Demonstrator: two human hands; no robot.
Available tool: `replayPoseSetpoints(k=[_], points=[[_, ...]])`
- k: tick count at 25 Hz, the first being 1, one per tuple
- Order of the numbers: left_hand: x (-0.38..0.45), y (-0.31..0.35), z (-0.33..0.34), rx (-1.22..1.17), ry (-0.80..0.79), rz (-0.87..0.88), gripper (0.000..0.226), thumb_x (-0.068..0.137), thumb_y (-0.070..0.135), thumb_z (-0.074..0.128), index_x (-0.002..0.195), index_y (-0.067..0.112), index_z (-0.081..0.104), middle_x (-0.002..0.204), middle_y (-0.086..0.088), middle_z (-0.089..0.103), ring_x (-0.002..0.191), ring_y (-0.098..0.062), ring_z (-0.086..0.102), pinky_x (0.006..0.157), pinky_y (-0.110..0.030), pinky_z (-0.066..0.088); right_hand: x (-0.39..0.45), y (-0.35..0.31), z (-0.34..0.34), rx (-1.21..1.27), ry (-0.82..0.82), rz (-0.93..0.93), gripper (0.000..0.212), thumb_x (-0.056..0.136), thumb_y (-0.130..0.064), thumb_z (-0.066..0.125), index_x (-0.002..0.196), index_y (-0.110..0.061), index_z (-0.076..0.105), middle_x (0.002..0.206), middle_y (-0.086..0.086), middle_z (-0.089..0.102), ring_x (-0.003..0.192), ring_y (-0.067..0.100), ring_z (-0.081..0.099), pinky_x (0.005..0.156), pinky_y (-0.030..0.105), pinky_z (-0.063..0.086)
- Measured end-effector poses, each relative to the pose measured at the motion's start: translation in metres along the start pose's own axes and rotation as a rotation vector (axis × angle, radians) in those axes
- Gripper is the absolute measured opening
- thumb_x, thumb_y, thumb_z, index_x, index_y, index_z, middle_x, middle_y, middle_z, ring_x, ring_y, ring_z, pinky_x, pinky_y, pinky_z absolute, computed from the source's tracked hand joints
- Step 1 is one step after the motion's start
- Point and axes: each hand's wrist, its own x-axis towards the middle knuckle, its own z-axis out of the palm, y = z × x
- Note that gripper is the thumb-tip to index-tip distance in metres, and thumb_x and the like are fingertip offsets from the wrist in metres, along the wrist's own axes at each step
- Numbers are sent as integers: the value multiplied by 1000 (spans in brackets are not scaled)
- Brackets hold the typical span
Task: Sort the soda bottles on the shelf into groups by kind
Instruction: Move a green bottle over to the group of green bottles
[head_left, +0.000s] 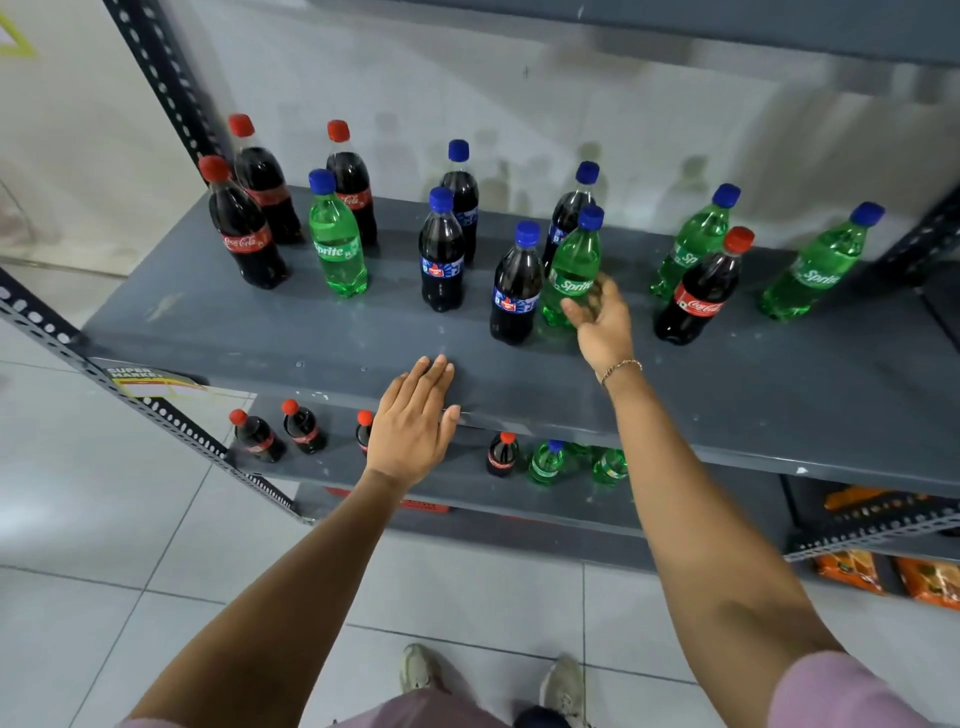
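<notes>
Just right of the frame's centre, a green plastic Sprite bottle with a blue cap (571, 270) stands on the grey metal shelf (260, 332), touching a dark cola bottle with a blue cap and blue label (514, 291) on its left. My right hand (602, 325) is at its lower side with fingers spread and blurred, so I cannot tell whether it grips. My left hand (413, 421) lies flat and released on the shelf's front edge, lower centre, while red-capped Coca-Cola bottles (244, 228) stand upper left.

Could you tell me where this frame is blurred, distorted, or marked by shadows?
Head view: the right hand is motion-blurred at the fingers beside a Sprite bottle; the wide-angle lens bows the shelf and leans outer bottles outward; soft bottle shadows fall on the wall.
</notes>
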Motion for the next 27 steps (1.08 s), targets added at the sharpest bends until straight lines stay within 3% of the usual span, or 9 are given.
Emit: replayPoseSetpoints(k=[3,7,11,14,22,27], points=[[0,9,-4,-3,-7,-76,49,97,30,30,131,3,52,138,-11,53,132,-28,44,107,-41,33,-18,0,-8,26,26,-51,52,80,1,63,127,-5,42,121,12,59,107,14,57,84,8,48],[-2,51,2,-31,-6,-39,49,98,28,27,133,2,51,140,-12,50,133,-29,42,110,-42,29,-51,3,-38,21,104,-63,54,75,-7,71,124,-8,49,109,1,62,95,7,59,73,-1,44],[10,136,22,-90,-59,52,49,98,28,30,132,1,51,141,-13,50,133,-30,43,111,-42,28,-73,16,-99,6,141,-58,53,73,-11,75,121,-10,53,103,-2,64,89,3,60,71,-1,45],[24,180,33,-23,-85,70,52,98,33,28,133,1,50,142,-13,48,132,-30,43,111,-44,31,-75,25,-152,-13,181,-50,52,71,-9,76,118,-9,54,103,-2,63,94,9,60,73,0,45],[24,206,45,68,-114,-35,61,101,39,13,135,2,48,142,-13,48,132,-30,43,111,-40,22,-41,35,-240,14,311,-46,54,73,-3,73,121,-4,51,115,15,64,99,15,61,86,18,48],[23,206,46,55,-106,-65,64,99,43,13,136,2,45,143,-14,46,134,-31,40,112,-39,23,-21,41,-255,14,332,-62,52,74,-1,71,122,-2,51,117,17,64,99,16,61,86,16,48]])
